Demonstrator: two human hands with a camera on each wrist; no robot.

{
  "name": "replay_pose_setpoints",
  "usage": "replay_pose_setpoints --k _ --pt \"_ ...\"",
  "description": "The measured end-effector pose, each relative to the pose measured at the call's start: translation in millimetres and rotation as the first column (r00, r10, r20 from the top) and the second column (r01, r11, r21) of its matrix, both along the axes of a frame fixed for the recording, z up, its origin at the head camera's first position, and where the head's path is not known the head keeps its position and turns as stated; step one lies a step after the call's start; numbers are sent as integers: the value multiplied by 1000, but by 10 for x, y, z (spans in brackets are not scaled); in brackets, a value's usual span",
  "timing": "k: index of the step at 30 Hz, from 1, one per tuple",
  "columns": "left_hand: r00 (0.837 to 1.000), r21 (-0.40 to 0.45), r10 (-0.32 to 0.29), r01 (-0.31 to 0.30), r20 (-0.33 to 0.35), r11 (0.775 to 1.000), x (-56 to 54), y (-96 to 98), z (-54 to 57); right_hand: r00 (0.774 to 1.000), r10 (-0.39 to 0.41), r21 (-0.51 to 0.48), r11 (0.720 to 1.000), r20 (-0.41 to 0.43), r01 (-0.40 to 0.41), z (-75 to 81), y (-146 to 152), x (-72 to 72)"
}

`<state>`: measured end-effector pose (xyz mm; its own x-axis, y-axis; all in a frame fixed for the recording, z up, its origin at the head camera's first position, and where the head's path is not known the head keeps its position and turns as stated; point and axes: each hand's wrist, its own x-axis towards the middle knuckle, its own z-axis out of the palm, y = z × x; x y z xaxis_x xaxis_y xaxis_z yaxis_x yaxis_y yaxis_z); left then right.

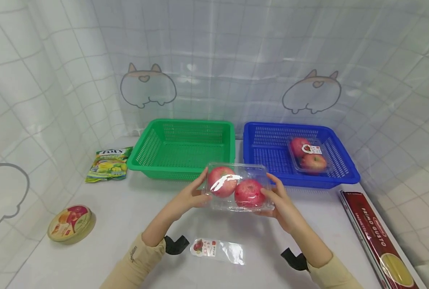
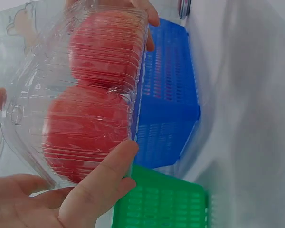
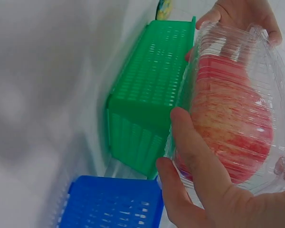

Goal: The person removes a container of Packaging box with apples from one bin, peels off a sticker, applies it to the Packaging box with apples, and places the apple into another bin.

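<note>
Between both hands, clear box, two apples inside.

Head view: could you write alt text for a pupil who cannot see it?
A left hand and a right hand hold a clear box of two apples above a white table. Behind are a green basket and a blue basket, the latter with another apple box inside; a loose label lies in front.

A green-and-yellow bag read "FOX'S" — a long red box bore "PRIMO GUSTO" and "SPAGHETTI" — while characters on the loose label were too small to read.
</note>
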<state>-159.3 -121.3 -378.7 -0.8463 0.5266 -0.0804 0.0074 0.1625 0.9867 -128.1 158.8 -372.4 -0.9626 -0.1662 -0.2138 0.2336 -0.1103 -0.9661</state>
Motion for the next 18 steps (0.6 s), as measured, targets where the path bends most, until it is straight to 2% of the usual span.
replay_pose_setpoints --k 11,18 --pt "999 -7 -8 8 48 1000 146 -2 -225 998 41 13 999 41 -42 -191 23 143" --pt "994 -14 25 -23 108 1000 148 43 -365 997 19 16 1000 72 -20 -323 0 117"
